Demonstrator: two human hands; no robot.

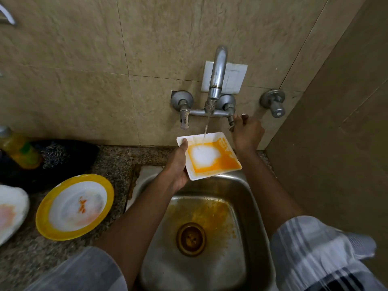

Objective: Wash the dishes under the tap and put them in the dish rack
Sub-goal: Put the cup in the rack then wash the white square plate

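Note:
My left hand (178, 164) grips the left edge of a square white plate (228, 162) smeared with orange sauce, thumb on its rim. The plate is held level above the steel sink (249, 198), under a thin stream of water from the tap (217, 74). The water lands in the plate's middle and has cleared a white patch there. My right hand (247, 131) is curled round the right tap handle (232, 122) on the wall.
A round yellow-rimmed plate (74, 206) with orange stains lies on the granite counter left of the sink. Another white stained dish (11, 215) sits at the far left edge. A yellow soap bottle (19, 150) and a dark scrubber (55, 158) stand behind them. A side wall closes the right.

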